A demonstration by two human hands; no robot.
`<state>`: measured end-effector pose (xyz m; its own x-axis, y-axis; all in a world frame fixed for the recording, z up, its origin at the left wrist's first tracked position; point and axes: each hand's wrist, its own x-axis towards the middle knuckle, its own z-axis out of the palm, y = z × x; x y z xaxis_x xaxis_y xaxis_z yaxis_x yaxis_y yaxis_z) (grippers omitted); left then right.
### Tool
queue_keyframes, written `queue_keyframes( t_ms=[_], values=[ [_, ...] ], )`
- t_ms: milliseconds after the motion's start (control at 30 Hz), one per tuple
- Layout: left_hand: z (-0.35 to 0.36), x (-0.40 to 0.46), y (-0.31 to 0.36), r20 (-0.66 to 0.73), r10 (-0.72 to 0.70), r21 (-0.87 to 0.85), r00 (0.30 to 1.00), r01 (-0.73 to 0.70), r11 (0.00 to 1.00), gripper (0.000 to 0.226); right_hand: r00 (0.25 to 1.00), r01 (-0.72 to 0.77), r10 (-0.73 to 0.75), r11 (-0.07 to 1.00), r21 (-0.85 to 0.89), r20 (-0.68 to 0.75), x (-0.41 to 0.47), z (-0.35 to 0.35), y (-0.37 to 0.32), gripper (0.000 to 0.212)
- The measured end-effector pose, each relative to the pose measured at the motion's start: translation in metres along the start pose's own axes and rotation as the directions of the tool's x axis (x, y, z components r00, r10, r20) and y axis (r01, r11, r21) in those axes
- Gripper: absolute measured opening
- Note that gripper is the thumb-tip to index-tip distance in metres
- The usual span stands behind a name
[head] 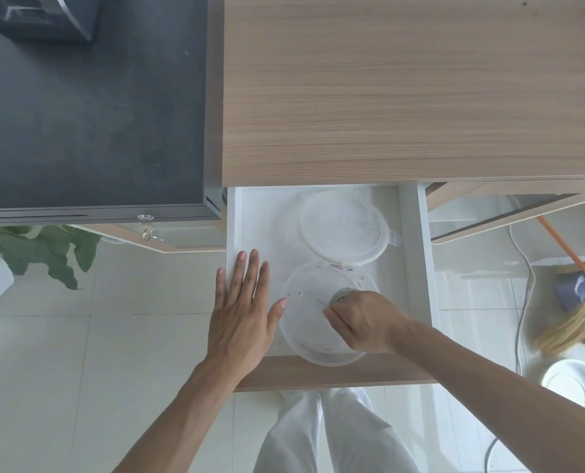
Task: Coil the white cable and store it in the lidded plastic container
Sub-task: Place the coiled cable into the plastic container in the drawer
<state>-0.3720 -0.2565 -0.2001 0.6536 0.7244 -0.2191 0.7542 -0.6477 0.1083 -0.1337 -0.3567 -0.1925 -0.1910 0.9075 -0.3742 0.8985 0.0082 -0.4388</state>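
In the open white drawer (pixel 412 233) under the wooden top (pixel 403 90) lay two round plastic pieces: one container (pixel 301 302) near me and one lid (pixel 342 227) just beyond it, touching its far rim. My right hand (pixel 366 322) reached into the container with fingers curled around something grey, too blurred to tell whether it was the cable. My left hand (pixel 241 308) lay flat and spread wide on the drawer's left edge, its thumb touching the container's left rim. To the right, on the tiled floor, were one broom (pixel 571 315), one thin white cord (pixel 523 295) and one white plate (pixel 574 380). At far left stood one green plant (pixel 48 250).
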Motion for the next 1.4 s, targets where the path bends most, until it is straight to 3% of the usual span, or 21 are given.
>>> queue_keyframes(
  t_ms=[67,200,300,400,500,633,767,933,1267,1400],
  values=[
    [0.001,0.000,0.002,-0.005,-0.003,0.010,1.000,0.003,1.000,0.072,0.985,-0.046,0.056,0.997,-0.067,0.165,0.003,0.004,-0.002,0.055],
    [0.001,0.000,0.004,-0.023,-0.011,0.030,1.000,0.011,0.999,0.072,0.964,-0.058,0.091,0.989,-0.137,0.250,0.018,0.004,-0.011,0.053],
    [0.003,0.001,0.007,-0.032,-0.027,0.044,0.999,0.029,0.999,0.072,0.981,0.021,0.013,0.984,-0.177,0.191,0.022,0.008,-0.010,0.044],
    [0.004,0.003,0.011,-0.054,-0.064,0.042,0.997,0.066,0.997,0.071,0.993,0.092,-0.068,0.955,-0.283,0.093,0.017,0.015,-0.010,0.004],
    [0.005,0.003,0.015,-0.066,-0.087,0.055,0.994,0.090,0.994,0.070,0.993,0.115,-0.095,0.918,-0.379,0.073,0.013,0.020,-0.010,0.024],
    [0.005,0.005,0.020,-0.071,-0.115,0.063,0.991,0.120,0.991,0.069,0.992,0.123,-0.126,0.938,-0.324,0.012,0.015,0.018,-0.003,0.038],
    [0.007,0.009,0.028,-0.093,-0.144,0.054,0.985,0.150,0.987,0.068,0.991,0.130,-0.131,0.952,-0.279,0.017,0.012,0.024,0.007,0.032],
    [0.008,0.016,0.036,-0.092,-0.174,0.056,0.980,0.180,0.982,0.066,0.984,0.164,-0.176,0.952,-0.257,-0.022,0.007,0.025,0.010,0.044],
    [0.001,0.015,0.023,-0.070,-0.139,0.007,0.988,0.139,0.990,0.069,0.961,0.231,-0.265,0.928,-0.291,-0.081,0.000,0.020,0.012,0.030],
    [-0.007,0.018,0.020,-0.064,-0.135,-0.043,0.989,0.132,0.990,0.069,0.957,0.227,-0.259,0.949,-0.219,-0.129,-0.006,0.022,0.012,0.026]
  ],
)
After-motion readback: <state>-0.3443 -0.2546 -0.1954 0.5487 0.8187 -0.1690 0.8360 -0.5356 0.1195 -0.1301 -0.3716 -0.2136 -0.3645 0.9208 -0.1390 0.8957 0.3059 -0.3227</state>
